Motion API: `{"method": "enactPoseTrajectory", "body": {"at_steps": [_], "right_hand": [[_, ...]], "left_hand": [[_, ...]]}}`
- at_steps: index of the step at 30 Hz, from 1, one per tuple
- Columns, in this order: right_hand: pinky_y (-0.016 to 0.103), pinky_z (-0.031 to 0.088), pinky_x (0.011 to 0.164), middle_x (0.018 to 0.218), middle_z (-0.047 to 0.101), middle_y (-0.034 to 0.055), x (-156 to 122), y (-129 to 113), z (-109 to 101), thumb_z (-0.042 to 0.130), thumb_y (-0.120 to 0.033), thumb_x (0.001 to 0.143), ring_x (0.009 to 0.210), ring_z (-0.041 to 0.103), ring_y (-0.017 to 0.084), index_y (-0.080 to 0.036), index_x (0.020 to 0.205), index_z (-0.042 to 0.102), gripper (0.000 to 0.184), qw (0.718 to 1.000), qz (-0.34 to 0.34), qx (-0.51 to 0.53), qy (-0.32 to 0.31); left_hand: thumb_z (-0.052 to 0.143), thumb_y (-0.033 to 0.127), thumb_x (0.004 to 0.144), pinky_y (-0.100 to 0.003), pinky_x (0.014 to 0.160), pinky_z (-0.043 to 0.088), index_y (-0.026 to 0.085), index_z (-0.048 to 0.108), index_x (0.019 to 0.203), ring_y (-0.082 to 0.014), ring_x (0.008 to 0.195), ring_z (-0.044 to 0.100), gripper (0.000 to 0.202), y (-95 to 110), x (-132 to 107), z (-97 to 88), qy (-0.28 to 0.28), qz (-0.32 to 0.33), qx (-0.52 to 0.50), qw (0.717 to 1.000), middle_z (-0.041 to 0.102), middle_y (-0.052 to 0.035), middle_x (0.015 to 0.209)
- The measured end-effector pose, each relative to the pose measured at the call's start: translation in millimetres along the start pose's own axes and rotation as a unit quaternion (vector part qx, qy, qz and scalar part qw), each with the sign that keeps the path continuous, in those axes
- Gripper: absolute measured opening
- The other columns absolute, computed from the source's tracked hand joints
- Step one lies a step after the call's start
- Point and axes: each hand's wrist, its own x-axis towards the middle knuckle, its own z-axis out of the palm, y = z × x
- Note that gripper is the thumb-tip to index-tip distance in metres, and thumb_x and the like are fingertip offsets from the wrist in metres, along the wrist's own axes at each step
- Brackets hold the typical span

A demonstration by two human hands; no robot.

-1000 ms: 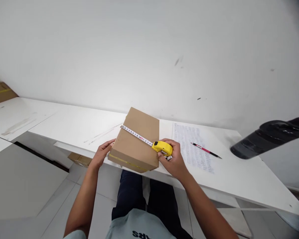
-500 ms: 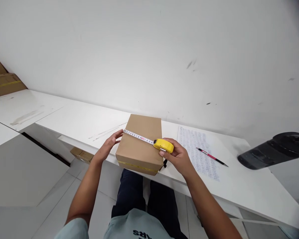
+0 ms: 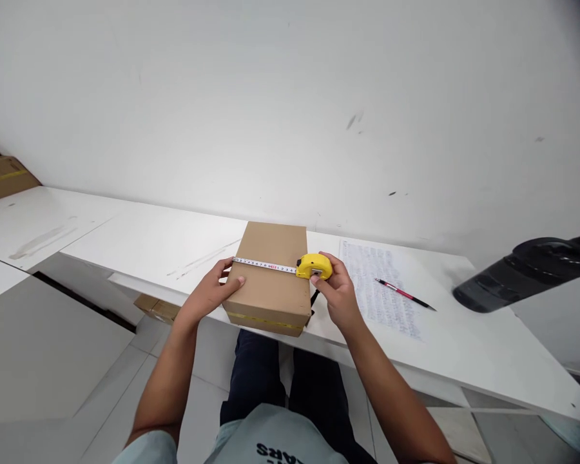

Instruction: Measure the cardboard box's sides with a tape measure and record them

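A brown cardboard box (image 3: 273, 296) with yellow tape on its near side sits at the table's front edge. Across its top lies the white blade of a yellow tape measure (image 3: 314, 266), pulled out from left to right. My right hand (image 3: 338, 290) grips the case at the box's right edge, thumb on the near side. My left hand (image 3: 210, 290) holds the box's left edge, its thumb resting on the top face and its fingertips at the blade's end. The undersides of the left fingers are partly hidden.
Right of the box lie a written sheet (image 3: 367, 303) and a red and black pen (image 3: 406, 294) on the white table (image 3: 444, 335). A dark bottle (image 3: 507, 277) stands farther right. More cardboard boxes (image 3: 4, 177) are at the far left, against the wall.
My left thumb has come down onto the box top, and the left hand has closed in on the edge. The tape case has turned slightly and now sits at the right edge, its blade straighter across.
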Motion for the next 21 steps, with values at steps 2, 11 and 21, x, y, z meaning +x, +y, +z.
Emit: {"method": "enactPoseTrajectory", "body": {"at_steps": [2, 11, 21], "right_hand": [[0.042, 0.051, 0.099, 0.125, 0.062, 0.0065, -1.2, -1.3, 0.9, 0.077, -0.046, 0.078, 0.114, 0.06, 0.025, -0.029, 0.133, 0.051, 0.063, 0.999, 0.006, -0.035, 0.002], [0.033, 0.054, 0.072, 0.098, 0.064, 0.0011, 5.0, -1.3, 21.0, 0.084, -0.053, 0.07, 0.084, 0.063, 0.018, -0.025, 0.108, 0.05, 0.059, 0.987, -0.007, -0.083, 0.134], [0.034, 0.059, 0.075, 0.096, 0.07, 0.0021, -0.5, 1.9, -6.4, 0.087, -0.043, 0.067, 0.086, 0.07, 0.02, -0.026, 0.114, 0.054, 0.06, 0.981, -0.087, -0.042, 0.169]], "left_hand": [[0.063, 0.057, 0.088, -0.044, 0.098, 0.056, 0.027, 0.051, 0.147, -0.0322, 0.126, 0.061, 0.067, 5.2, -0.6, 0.1, -0.004, 0.001, -0.005, 1.0, 0.059, -0.0093, 0.146], [0.065, 0.059, 0.086, -0.042, 0.099, 0.056, 0.028, 0.052, 0.15, -0.0333, 0.126, 0.061, 0.072, 10.6, -2.2, 0.4, 0.005, 0.005, 0.001, 1.0, 0.063, -0.007, 0.143], [0.067, 0.061, 0.084, -0.042, 0.104, 0.053, 0.027, 0.057, 0.146, -0.0343, 0.127, 0.061, 0.071, 3.5, 14.5, -0.3, -0.047, -0.012, -0.009, 0.999, 0.067, -0.0035, 0.139]]}}
